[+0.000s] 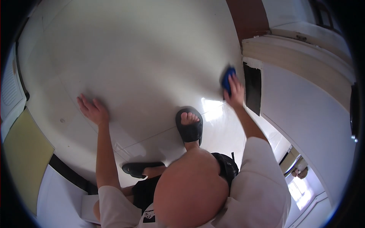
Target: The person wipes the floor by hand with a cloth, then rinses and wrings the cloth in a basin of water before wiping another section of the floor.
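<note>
Under my right hand (236, 92) is a blue cloth or pad (229, 77), pressed against the pale glossy floor close to the cabinet base on the right. My fingers lie over its right side; its exact kind is not clear. Out to the left, my left hand (93, 109) rests on or just over the floor (152, 60), fingers spread, with nothing in it. Between the two hands, my foot stands in a black slipper (189, 125).
A white cabinet (304, 91) with a dark strip (253, 87) at its foot runs along the right. A brown panel (249, 17) stands at the far right. On the left are a yellowish panel (26, 152) and a white ridged piece (13, 87). My other black slipper (138, 169) is behind.
</note>
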`<act>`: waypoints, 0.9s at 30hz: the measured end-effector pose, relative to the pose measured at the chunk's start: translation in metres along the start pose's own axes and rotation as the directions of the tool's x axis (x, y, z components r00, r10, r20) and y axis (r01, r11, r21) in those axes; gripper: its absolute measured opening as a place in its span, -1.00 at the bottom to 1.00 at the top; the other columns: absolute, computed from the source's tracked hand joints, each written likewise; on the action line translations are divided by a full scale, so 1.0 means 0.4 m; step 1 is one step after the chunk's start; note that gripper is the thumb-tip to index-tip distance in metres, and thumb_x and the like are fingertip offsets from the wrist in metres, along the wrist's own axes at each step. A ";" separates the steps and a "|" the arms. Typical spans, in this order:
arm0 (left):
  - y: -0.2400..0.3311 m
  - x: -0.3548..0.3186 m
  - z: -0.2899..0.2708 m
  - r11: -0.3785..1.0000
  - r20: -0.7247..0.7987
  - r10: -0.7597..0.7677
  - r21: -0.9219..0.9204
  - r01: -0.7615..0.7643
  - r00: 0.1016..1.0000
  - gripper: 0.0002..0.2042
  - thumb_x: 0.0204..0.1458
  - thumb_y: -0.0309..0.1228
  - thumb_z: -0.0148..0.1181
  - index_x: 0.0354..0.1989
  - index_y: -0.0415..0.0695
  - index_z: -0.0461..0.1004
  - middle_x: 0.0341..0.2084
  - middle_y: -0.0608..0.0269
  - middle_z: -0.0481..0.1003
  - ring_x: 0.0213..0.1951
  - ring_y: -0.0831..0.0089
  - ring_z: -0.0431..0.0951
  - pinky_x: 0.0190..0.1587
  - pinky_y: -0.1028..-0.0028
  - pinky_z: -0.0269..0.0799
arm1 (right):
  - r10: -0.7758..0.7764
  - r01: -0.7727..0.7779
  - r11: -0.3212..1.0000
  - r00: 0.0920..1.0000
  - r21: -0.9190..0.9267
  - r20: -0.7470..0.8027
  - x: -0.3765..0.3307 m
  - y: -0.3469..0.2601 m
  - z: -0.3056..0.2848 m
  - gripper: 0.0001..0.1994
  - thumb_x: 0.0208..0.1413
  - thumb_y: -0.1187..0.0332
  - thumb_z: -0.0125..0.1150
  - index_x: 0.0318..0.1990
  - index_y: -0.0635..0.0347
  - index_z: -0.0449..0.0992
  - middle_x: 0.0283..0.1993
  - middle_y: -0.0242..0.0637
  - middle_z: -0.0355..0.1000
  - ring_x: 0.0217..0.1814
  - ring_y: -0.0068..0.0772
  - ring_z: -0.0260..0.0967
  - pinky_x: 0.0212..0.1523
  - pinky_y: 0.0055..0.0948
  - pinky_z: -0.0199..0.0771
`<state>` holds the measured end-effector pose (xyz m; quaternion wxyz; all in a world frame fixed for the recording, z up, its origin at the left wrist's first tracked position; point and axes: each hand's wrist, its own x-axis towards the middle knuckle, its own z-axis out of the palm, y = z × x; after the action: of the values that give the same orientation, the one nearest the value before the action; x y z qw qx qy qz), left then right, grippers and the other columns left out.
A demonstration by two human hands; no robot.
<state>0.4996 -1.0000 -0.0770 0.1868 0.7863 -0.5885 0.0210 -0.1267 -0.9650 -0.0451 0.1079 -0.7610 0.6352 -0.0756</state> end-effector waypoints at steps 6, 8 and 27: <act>-0.009 -0.008 0.009 0.999 0.006 -0.007 0.031 0.006 1.000 -0.40 0.37 -0.13 -0.02 0.52 -0.12 0.16 0.50 -0.12 0.10 0.44 -0.08 0.17 0.46 0.03 0.02 | -0.025 0.048 0.991 0.983 -0.125 0.183 -0.316 -0.085 0.008 -0.24 -0.07 0.05 0.50 0.34 0.02 0.42 0.50 0.00 0.20 0.53 0.08 0.18 0.38 0.12 0.27; 0.004 -0.003 0.020 0.999 -0.006 -0.014 0.032 0.014 1.000 -0.40 0.38 -0.13 -0.03 0.52 -0.11 0.15 0.51 -0.11 0.09 0.44 -0.08 0.17 0.46 0.02 0.01 | -0.082 0.090 0.994 0.987 -0.054 0.135 -0.198 -0.049 0.029 -0.23 -0.03 0.03 0.46 0.37 0.02 0.39 0.54 0.02 0.13 0.59 0.08 0.09 0.50 0.17 0.09; -0.015 -0.009 0.006 0.996 0.017 -0.091 0.007 0.091 0.996 -0.40 0.37 -0.13 -0.08 0.52 -0.14 0.15 0.50 -0.11 0.10 0.49 -0.08 0.10 0.50 -0.01 -0.05 | -0.226 0.320 0.903 0.922 0.288 -0.315 0.777 -0.438 0.179 -0.34 0.03 0.44 0.25 0.38 0.02 0.39 0.50 -0.01 0.23 0.48 0.12 0.23 0.44 0.00 0.28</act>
<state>0.5037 -0.9960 -0.0816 0.1799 0.8130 -0.5538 0.0076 0.1144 -1.2361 -0.0755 0.1347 -0.7957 0.5079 -0.3012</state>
